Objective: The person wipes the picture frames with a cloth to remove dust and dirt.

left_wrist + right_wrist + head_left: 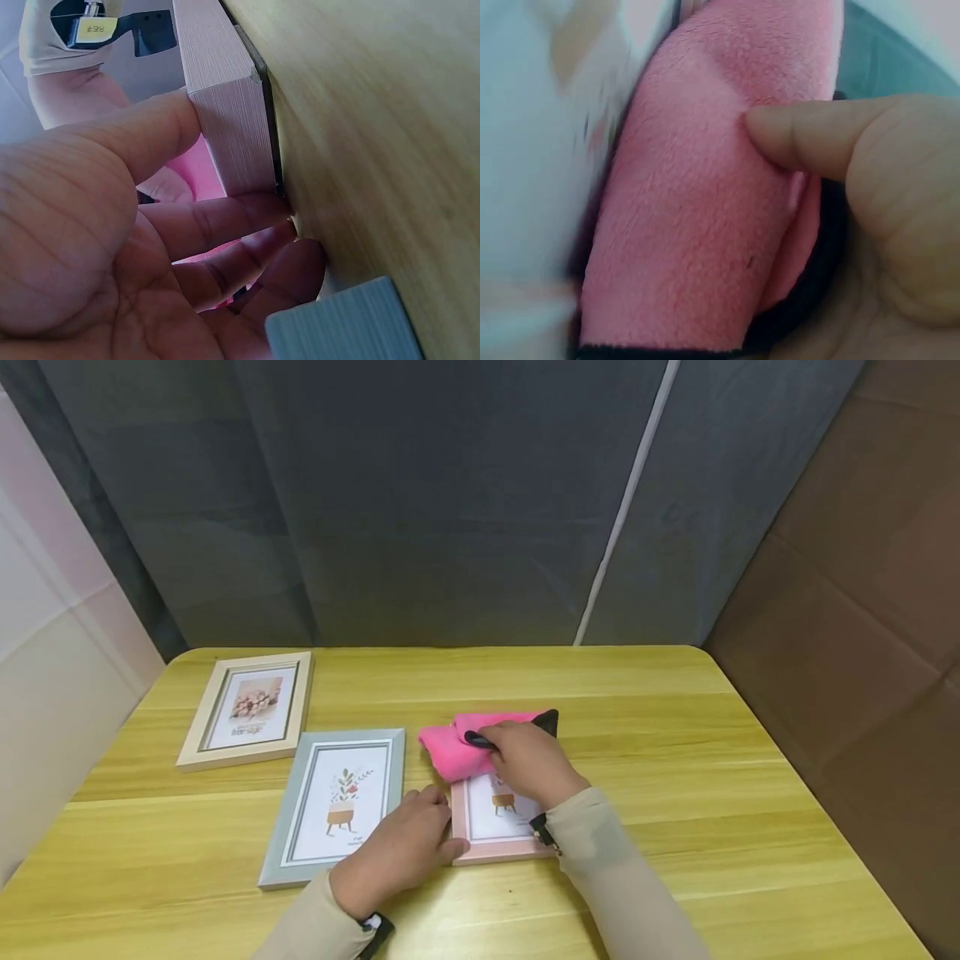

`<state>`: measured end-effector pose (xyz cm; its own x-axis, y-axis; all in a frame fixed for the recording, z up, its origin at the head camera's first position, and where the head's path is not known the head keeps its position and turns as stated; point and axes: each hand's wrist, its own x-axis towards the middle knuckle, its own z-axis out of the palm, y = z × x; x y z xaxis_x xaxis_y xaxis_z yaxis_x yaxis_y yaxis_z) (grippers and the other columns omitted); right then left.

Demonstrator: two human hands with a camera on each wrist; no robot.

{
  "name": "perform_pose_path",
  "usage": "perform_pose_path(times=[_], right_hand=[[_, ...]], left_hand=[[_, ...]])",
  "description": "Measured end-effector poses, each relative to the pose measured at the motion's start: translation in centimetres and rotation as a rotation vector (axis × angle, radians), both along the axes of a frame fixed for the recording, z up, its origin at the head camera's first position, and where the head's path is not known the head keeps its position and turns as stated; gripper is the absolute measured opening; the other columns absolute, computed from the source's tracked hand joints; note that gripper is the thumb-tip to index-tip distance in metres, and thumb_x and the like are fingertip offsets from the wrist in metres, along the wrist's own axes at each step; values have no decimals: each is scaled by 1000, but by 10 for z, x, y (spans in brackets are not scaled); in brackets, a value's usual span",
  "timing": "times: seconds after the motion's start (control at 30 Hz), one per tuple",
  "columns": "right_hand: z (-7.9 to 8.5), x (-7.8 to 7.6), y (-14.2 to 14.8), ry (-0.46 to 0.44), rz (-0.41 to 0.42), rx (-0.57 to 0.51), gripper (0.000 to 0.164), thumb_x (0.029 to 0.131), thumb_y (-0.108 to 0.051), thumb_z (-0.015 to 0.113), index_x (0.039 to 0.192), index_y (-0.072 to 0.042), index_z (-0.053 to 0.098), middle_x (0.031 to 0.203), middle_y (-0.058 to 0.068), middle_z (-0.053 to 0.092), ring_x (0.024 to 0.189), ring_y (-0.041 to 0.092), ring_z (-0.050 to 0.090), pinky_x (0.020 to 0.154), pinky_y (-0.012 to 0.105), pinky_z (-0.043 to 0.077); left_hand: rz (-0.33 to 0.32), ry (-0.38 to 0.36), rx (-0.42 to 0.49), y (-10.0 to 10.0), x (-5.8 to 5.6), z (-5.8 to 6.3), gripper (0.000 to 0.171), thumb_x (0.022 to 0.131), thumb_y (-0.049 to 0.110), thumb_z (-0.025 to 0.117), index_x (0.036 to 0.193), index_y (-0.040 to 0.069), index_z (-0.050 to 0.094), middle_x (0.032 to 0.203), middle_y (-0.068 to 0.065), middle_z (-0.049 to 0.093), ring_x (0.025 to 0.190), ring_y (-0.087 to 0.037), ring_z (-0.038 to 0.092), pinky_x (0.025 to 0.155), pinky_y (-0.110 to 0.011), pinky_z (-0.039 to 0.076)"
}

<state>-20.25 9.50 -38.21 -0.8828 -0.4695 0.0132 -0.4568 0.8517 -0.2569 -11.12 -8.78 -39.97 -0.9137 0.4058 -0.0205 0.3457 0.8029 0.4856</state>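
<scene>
A pink picture frame [498, 853] lies on the table, its plant picture partly covered. My left hand [408, 843] holds its near left corner; in the left wrist view the thumb [161, 124] touches one side and the fingertips reach the adjoining side. Over the far part of the frame, my right hand [528, 764] grips a folded pink cloth [448, 753] with black edging. Up close in the right wrist view, the thumb presses into the fuzzy cloth [682, 187], which lies against the picture. The right hand's other fingers are mostly hidden there.
A light blue picture frame [287, 835] lies just left of my left hand. Farther back at the left is a cream picture frame [302, 693]. The wooden table [712, 827] has a grey curtain behind it and a brown sheet along its right.
</scene>
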Motion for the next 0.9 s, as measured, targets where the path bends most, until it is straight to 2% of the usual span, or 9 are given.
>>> perform_pose_path(times=[0.17,0.37,0.53,0.7,0.83,0.9], right_hand=[[6,9,-8,-17,8,19,33,97,-12,62,130,-14,66,118,6,69,109,24,64,96,41,50],[1,10,-9,-18,21,61,34,97,-16,62,131,-12,64,119,8,67,110,27,62,99,41,48],[-1,15,-7,-15,75,64,29,96,-17,63,124,-13,67,104,4,69,94,22,64,88,38,51],[0,36,-3,33,150,103,26,96,-22,63,120,-12,68,99,2,69,84,21,63,80,37,52],[0,55,0,110,196,148,29,95,-24,65,120,-9,68,99,4,69,82,22,64,79,35,52],[0,62,1,128,211,154,31,95,-23,65,122,-8,69,101,5,70,86,22,65,83,35,52]], left_hand=[[5,1,8,1,-1,1,31,83,26,80,87,-3,69,106,-13,59,85,-28,50,76,-43,48],[2,20,23,2,0,-3,28,83,25,80,85,-1,70,109,-12,59,84,-27,49,74,-42,47],[-12,87,34,1,2,-5,25,82,23,79,72,4,66,95,-7,56,80,-26,48,72,-41,44],[0,165,15,1,7,-10,25,82,22,79,73,2,66,89,-7,57,79,-28,49,73,-42,44],[52,218,-7,7,15,-17,22,85,21,75,79,2,67,88,-10,61,81,-30,54,75,-43,47],[90,221,2,10,20,-18,20,87,20,73,79,4,66,83,-10,62,79,-30,55,73,-44,49]])
